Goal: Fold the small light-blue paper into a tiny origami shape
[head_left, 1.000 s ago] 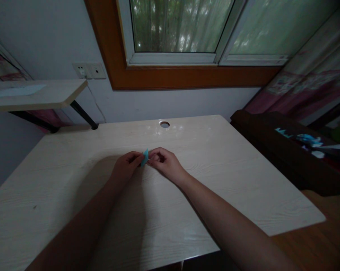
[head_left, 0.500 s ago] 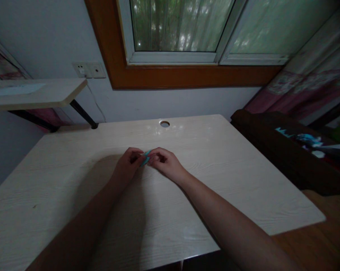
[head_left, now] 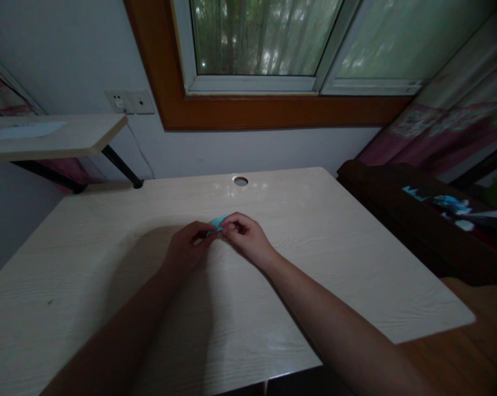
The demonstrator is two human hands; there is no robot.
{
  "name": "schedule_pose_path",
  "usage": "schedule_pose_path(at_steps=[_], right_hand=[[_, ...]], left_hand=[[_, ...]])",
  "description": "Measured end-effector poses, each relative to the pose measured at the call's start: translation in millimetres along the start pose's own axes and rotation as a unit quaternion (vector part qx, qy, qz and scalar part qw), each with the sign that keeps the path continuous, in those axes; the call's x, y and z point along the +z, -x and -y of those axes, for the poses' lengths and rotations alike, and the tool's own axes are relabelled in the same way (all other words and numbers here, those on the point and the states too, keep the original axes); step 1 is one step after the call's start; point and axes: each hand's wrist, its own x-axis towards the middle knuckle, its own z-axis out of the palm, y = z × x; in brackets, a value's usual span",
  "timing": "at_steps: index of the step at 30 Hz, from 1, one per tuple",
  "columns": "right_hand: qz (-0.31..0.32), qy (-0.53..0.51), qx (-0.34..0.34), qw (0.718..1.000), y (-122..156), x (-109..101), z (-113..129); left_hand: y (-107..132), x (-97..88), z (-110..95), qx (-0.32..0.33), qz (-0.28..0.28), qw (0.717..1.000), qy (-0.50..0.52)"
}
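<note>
Pale desk [head_left: 322,236], wood-grained, spread beneath both forearms; we take the hands as the clock's centre and list from near to far.

Item: forearms, entering from seven and five o'clock, angled inward so that both hands meet over one spot.

Item: left hand [head_left: 187,240], at nine o'clock of the meeting point, thumb and fingers pinching a small turquoise piece [head_left: 217,222].

Item: right hand [head_left: 249,235], at three o'clock, fingertips drawn in and pinching the opposite end. We judge the two-sided grip serves to steady something so small. The piece lies between the hands, just above the desk, partly covered by fingers; its full shape we cannot tell.

Item: round hole [head_left: 241,182], one o'clock, near the desk's back edge, presumably cut there for cables.

Item: raised shelf [head_left: 62,144], ten o'clock, borne on black legs [head_left: 119,165], probably to leave the desk beneath it usable; a whitish sheet [head_left: 29,131] lies on top.

Item: dark wooden furniture [head_left: 380,203], three o'clock, with bluish odds and ends [head_left: 452,204], blurred.

Item: wall sockets [head_left: 128,103], between ten and eleven, a thin cable hanging below.

Item: window [head_left: 252,85], twelve o'clock, framed in orange-brown wood.
</note>
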Motion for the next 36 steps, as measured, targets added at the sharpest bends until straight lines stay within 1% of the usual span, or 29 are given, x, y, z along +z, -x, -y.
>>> schedule_pose_path(at_steps=[3, 7, 8, 10, 17, 19, 22, 25, 29, 32, 36], right_hand=[[-0.001, 0.008, -0.012, 1.0, 0.4, 0.8, 2.4], [0.0, 0.042, -0.06, 0.997, -0.2, 0.6, 6.1], [0.002, 0.05, -0.071, 0.996, -0.4, 0.4, 6.8], [0.004, 0.059, -0.086, 0.995, -0.5, -0.1, 7.8], [-0.006, 0.081, -0.13, 0.988, 0.2, -0.5, 9.0], [-0.011, 0.073, -0.126, 0.989, 0.1, 0.6, 8.4], [-0.017, 0.022, -0.092, 0.995, 0.4, 2.8, 6.6], [-0.002, -0.02, -0.053, 0.998, 1.7, 4.8, 5.6], [0.02, -0.024, -0.033, 0.999, 2.8, 6.0, 6.1], [0.006, -0.002, -0.05, 0.999, 1.8, 5.3, 6.9], [-0.02, 0.077, -0.097, 0.992, 0.6, 2.7, 9.4]], left_hand=[[0.7, -0.3, 1.1, 0.011, -0.012, 1.0, 0.003], [1.2, -0.3, 1.9, 0.029, -0.015, 0.999, 0.01], [1.4, -0.3, 1.9, 0.03, -0.009, 0.999, 0.008], [1.7, -0.2, 1.7, 0.041, -0.017, 0.999, 0.015], [3.4, -1.1, -0.7, 0.016, -0.026, 0.999, 0.04], [3.3, -1.8, -2.7, 0.008, -0.029, 0.999, 0.041], [2.9, -2.4, -6.3, -0.003, -0.037, 0.998, 0.048], [3.3, -2.0, -7.6, -0.012, -0.048, 0.998, 0.05], [5.0, -1.0, -3.6, -0.004, -0.041, 0.998, 0.045], [5.7, -0.7, -1.3, -0.004, -0.045, 0.998, 0.052], [5.2, -1.6, -3.4, -0.013, -0.032, 0.997, 0.072]])
